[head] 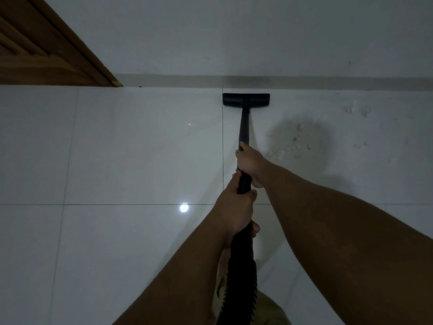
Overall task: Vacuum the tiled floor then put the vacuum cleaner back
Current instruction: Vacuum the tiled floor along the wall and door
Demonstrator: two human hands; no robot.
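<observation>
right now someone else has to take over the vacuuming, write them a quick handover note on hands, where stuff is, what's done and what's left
Right hand: closed around the black wand, forward grip.
Left hand: closed around the wand just behind it, where the ribbed hose starts.
Floor head: flat on the tiled floor, close to the skirting at the foot of the wall, just right of a grout line.
Done: the tiles to the left look glossy and clean.
Left: a patch of pale dust and crumbs on the tile right of the wand, with more specks farther right. The vacuum body is out of view, and putting it back is not yet done.
</observation>
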